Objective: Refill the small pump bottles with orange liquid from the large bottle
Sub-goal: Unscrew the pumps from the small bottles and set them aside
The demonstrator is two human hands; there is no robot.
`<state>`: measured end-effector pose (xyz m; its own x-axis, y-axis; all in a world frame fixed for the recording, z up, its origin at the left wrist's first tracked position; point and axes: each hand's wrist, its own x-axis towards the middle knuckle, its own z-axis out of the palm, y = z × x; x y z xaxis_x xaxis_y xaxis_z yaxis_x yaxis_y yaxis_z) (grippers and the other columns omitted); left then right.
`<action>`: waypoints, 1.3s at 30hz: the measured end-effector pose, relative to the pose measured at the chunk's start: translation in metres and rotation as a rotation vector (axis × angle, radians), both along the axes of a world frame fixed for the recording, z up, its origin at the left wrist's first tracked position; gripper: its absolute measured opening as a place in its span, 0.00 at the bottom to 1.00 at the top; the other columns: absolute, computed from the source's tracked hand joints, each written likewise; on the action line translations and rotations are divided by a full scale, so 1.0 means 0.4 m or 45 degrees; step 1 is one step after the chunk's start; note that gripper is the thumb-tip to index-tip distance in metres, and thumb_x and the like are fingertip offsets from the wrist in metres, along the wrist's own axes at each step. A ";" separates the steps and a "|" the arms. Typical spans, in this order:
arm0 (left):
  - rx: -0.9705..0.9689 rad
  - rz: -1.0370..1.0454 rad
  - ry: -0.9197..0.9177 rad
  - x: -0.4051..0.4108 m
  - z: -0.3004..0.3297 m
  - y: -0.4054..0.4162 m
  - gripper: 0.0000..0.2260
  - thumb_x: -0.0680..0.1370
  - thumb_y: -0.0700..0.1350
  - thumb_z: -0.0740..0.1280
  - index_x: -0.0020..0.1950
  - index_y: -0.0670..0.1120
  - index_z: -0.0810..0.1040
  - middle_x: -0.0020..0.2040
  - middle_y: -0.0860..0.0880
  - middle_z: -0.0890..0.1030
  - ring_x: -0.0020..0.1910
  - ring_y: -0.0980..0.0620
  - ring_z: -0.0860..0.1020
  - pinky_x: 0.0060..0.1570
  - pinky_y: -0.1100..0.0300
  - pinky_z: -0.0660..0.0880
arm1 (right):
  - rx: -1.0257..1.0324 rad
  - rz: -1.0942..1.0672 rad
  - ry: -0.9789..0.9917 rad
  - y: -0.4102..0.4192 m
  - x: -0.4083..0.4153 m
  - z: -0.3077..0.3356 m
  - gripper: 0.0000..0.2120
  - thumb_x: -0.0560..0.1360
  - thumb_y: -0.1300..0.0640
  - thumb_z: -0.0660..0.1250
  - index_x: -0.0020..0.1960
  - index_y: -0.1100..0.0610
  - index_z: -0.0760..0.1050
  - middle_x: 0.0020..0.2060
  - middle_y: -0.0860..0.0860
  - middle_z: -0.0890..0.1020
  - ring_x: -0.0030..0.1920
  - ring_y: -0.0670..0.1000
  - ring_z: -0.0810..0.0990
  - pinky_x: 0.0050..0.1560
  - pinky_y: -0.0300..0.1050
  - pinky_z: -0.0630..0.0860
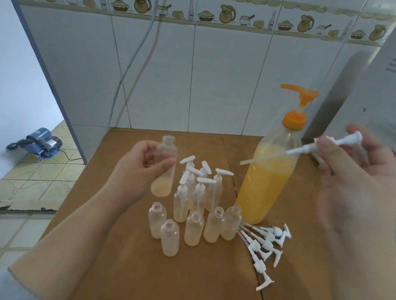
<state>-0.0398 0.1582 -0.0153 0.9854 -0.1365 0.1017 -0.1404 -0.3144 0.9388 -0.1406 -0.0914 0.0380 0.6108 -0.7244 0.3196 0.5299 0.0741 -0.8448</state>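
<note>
- The left hand (143, 167) grips an uncapped small bottle (165, 168) above the tabletop (140, 273); only a little orange sits at its bottom.
- The right hand (356, 181) pinches its removed pump (316, 148) in curled fingers.
- Five opened bottles (194, 228) stand near-empty, five capped bottles (200, 191) behind them.
- The large bottle (268, 181) is mostly full: refilling seems not yet begun.

head cam | worn, faces forward-down | close over brown table (121, 272) | tiled wall (219, 82) behind
</note>
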 end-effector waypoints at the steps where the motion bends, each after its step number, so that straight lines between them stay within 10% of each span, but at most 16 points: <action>1: -0.008 0.055 0.018 0.016 -0.011 0.008 0.12 0.73 0.49 0.72 0.54 0.56 0.74 0.47 0.55 0.82 0.48 0.55 0.80 0.47 0.59 0.76 | -0.036 -0.084 0.021 -0.016 -0.004 -0.019 0.16 0.70 0.68 0.71 0.52 0.52 0.75 0.40 0.47 0.80 0.44 0.47 0.81 0.52 0.42 0.78; 9: 0.323 0.121 0.231 0.099 -0.154 0.054 0.12 0.72 0.44 0.72 0.52 0.53 0.74 0.48 0.52 0.80 0.47 0.53 0.78 0.46 0.57 0.75 | -0.222 -0.349 0.588 -0.067 -0.069 -0.259 0.16 0.69 0.65 0.74 0.50 0.48 0.75 0.38 0.47 0.77 0.31 0.36 0.74 0.32 0.24 0.71; 15: 0.497 0.045 0.332 0.109 -0.220 0.051 0.13 0.70 0.39 0.72 0.47 0.53 0.74 0.46 0.53 0.78 0.46 0.53 0.76 0.38 0.68 0.69 | -0.394 -0.233 1.022 -0.081 -0.082 -0.447 0.14 0.66 0.64 0.76 0.41 0.48 0.75 0.47 0.51 0.77 0.41 0.47 0.76 0.39 0.38 0.72; 19: 0.535 0.002 0.321 0.111 -0.217 0.040 0.15 0.71 0.40 0.72 0.55 0.50 0.75 0.48 0.53 0.78 0.46 0.56 0.75 0.39 0.67 0.68 | -0.650 -0.161 1.066 -0.074 -0.079 -0.492 0.12 0.66 0.67 0.76 0.39 0.53 0.77 0.51 0.50 0.76 0.42 0.45 0.74 0.40 0.27 0.67; 26: 0.353 0.020 0.205 0.096 -0.163 0.033 0.23 0.74 0.53 0.71 0.66 0.48 0.71 0.61 0.55 0.75 0.59 0.57 0.72 0.57 0.60 0.68 | -0.855 0.010 1.127 -0.067 -0.072 -0.512 0.12 0.69 0.61 0.75 0.41 0.45 0.76 0.59 0.47 0.71 0.61 0.48 0.70 0.50 0.38 0.65; 33: 1.333 -0.248 0.056 0.089 -0.116 -0.089 0.17 0.69 0.61 0.69 0.53 0.54 0.76 0.51 0.57 0.77 0.54 0.53 0.74 0.58 0.53 0.64 | -0.875 -0.109 1.011 -0.050 -0.069 -0.498 0.16 0.69 0.63 0.74 0.37 0.43 0.74 0.54 0.46 0.73 0.54 0.47 0.72 0.51 0.43 0.66; 39: 1.480 -0.181 0.199 0.098 -0.164 -0.130 0.17 0.67 0.63 0.70 0.47 0.52 0.77 0.45 0.54 0.79 0.56 0.50 0.73 0.67 0.41 0.58 | -0.899 -0.177 0.947 -0.048 -0.064 -0.475 0.15 0.70 0.65 0.73 0.38 0.45 0.76 0.51 0.44 0.75 0.53 0.49 0.74 0.46 0.43 0.69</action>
